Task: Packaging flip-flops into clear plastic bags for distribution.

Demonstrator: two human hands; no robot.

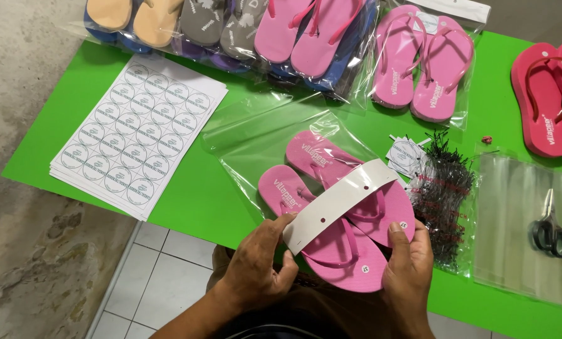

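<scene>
Pair of pink flip-flops [337,213], lying at the near edge of the green bench [186,201], toes inside a clear plastic bag [262,138], crossed by a white card strip [340,202]. Left hand [259,267]: grip closed on the strip's near end, beside the pair's heels; right hand [409,267]: grip closed around the heel of the right-side flip-flop, thumb on top. Left of the pair, a stack of round-label sheets [139,135]; right of it, a bundle of black tag pins [444,194] and black scissors [550,231] on clear bags; beyond it, bagged flip-flops [422,63].
</scene>
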